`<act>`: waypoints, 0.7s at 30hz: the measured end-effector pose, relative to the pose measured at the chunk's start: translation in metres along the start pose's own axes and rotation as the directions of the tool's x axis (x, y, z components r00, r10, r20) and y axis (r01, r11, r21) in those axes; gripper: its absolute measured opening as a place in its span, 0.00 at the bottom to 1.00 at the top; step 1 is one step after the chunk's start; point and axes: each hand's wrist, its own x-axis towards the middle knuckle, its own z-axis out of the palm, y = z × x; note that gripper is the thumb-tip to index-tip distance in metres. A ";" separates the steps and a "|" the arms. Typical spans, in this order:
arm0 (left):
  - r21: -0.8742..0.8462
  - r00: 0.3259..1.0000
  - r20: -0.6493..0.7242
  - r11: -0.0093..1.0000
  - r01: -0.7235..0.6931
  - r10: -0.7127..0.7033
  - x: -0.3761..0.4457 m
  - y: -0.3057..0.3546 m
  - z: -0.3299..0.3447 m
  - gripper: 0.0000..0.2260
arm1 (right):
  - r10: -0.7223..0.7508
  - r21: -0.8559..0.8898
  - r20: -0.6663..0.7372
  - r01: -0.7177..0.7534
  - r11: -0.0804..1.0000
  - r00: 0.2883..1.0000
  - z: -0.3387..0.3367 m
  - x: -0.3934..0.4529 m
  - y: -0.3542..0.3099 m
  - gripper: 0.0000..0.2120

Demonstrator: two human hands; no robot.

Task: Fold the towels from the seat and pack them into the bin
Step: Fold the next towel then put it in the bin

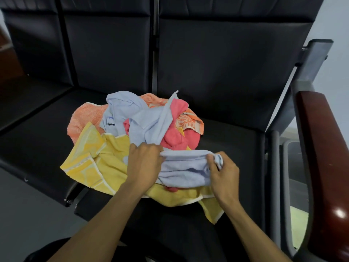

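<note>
A black padded seat (230, 148) carries a heap of crumpled towels (136, 133).

Setting: a waiting area or office-type room, as indicated by a row of linked black padded seats (217, 72) joined side by side on a grey metal frame (313, 59), of the kind installed in lobbies and corridors. A polished dark-red wooden armrest (324, 157) is fitted at the right end. A plain pale wall (336, 25) is seen behind, and a grey floor (28, 214) below. No domestic furnishing is shown.
</note>
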 end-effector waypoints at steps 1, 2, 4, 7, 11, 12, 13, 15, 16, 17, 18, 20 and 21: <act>-0.047 0.999 -0.006 0.998 -0.034 0.034 0.000 0.004 -0.002 0.06 | 0.022 0.038 0.085 -0.025 0.999 0.996 -0.002 0.001 -0.001 0.06; -0.123 0.995 -0.012 0.988 -0.097 0.097 -0.001 0.011 -0.003 0.05 | 0.054 0.066 0.235 -0.071 0.995 0.970 -0.001 -0.001 -0.003 0.06; -0.237 0.976 -0.011 0.947 -0.215 0.219 -0.008 0.028 -0.005 0.04 | 0.046 0.060 0.497 -0.087 0.994 0.866 0.005 -0.007 -0.005 0.11; -0.114 0.978 0.100 0.979 -0.169 0.181 -0.008 0.029 -0.001 0.06 | -0.001 -0.026 0.355 0.011 1.000 0.935 0.011 -0.011 0.003 0.11; -0.002 0.995 0.074 0.998 -0.063 0.063 0.001 0.005 0.001 0.08 | 0.044 -0.053 0.081 -0.040 0.998 0.996 0.004 -0.003 0.012 0.07; -0.067 0.991 0.048 0.990 -0.124 0.127 0.001 0.008 0.002 0.08 | 0.056 -0.006 0.157 -0.056 0.998 0.986 0.002 -0.002 0.008 0.03; -0.148 0.980 0.035 0.971 -0.187 0.195 -0.002 0.015 0.001 0.07 | 0.083 0.024 0.274 -0.093 0.995 0.958 0.002 -0.003 0.003 0.10; -0.260 0.961 0.026 0.930 -0.260 0.276 -0.009 0.030 0.003 0.05 | 0.045 0.024 0.483 -0.065 0.998 0.874 0.007 -0.009 -0.001 0.15; -0.235 0.960 0.026 0.935 -0.264 0.278 -0.009 0.032 0.006 0.06 | -0.013 -0.007 0.474 0.019 1.000 0.880 0.010 -0.010 0.001 0.08; -0.164 0.968 0.036 0.957 -0.241 0.250 -0.008 0.030 0.006 0.07 | -0.048 -0.053 0.414 0.077 0.996 0.909 0.011 -0.011 0.002 0.03; -0.072 0.979 0.065 0.979 -0.188 0.193 -0.007 0.024 0.008 0.09 | -0.058 -0.092 0.311 0.091 0.992 0.949 0.011 -0.008 0.008 0.08; 0.033 0.994 0.098 0.998 -0.049 0.046 -0.002 0.006 0.008 0.08 | -0.002 -0.118 0.104 0.015 0.993 0.995 0.005 -0.002 0.016 0.11; 0.021 0.996 0.089 1.000 -0.020 0.018 -0.001 0.002 0.006 0.08 | 0.012 -0.096 0.065 -0.006 0.995 0.998 0.001 0.000 0.016 0.09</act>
